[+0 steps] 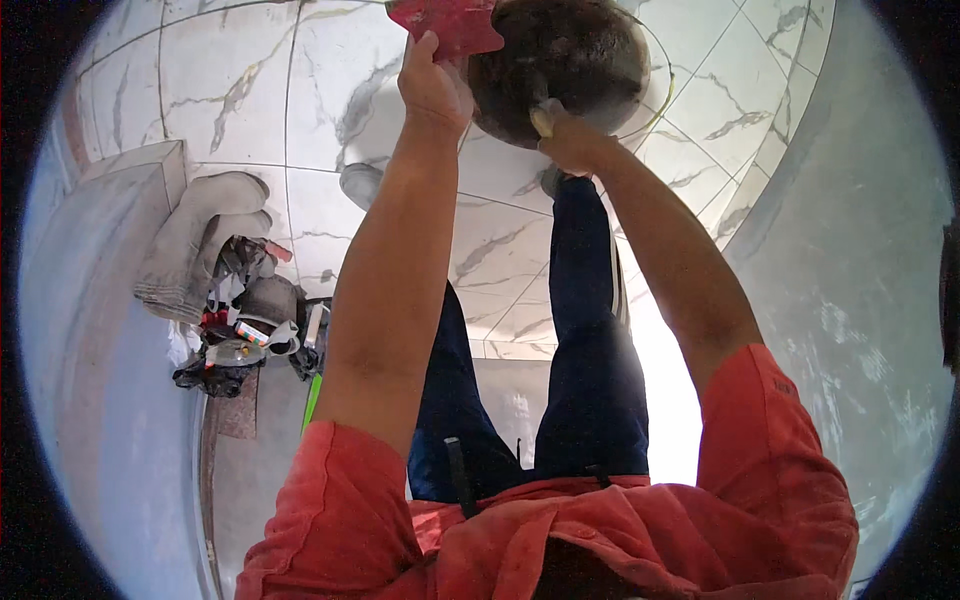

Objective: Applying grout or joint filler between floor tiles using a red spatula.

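At the top of the head view, my left hand (435, 88) grips a flat red piece (450, 25) with a notched edge, its thumb laid along the face. The upper part of that piece is cut off by the picture's edge, so its kind is unclear. My right hand (578, 140) is closed round a pale yellowish handle (541, 122) at the near rim of a large dark round basin (570, 65). Whatever the handle belongs to blends into the dark basin. The red piece overlaps the basin's left side.
Marbled white tiles (225, 85) cover the floor. Grey rubber boots (200, 235) lean by a low ledge (125, 170) at left, beside a heap of bags and small items (245, 335) and a green strip (312, 400). A grey wall (850, 280) rises at right.
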The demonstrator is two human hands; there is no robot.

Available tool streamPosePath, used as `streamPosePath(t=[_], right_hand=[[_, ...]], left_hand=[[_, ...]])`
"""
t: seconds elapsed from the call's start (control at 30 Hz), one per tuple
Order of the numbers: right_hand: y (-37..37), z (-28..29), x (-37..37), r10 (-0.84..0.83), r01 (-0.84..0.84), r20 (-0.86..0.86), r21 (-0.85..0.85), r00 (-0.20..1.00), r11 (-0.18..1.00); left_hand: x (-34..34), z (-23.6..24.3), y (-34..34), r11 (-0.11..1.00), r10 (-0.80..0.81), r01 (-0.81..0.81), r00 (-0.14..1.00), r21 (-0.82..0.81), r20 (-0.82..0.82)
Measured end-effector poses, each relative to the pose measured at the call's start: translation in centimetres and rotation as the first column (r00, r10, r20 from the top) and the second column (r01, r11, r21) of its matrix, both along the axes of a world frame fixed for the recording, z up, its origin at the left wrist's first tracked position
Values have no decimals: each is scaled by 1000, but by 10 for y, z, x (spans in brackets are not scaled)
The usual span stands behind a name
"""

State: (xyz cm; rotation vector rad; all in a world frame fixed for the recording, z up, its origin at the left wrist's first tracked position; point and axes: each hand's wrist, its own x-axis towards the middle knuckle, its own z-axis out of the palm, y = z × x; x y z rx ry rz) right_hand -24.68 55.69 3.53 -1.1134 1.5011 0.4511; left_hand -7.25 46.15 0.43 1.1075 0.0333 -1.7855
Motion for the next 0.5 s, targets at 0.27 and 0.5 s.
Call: streamPosePath(t=[0.27, 0.5], right_hand=[[29, 5, -7, 17, -11, 42, -131, 999, 991], [39, 58, -50, -405, 361, 210, 219, 890, 907]], left_hand=[[-22, 9, -18, 980, -180, 191, 971, -56, 156], [-13, 19, -34, 985, -163, 169, 977, -30, 137]])
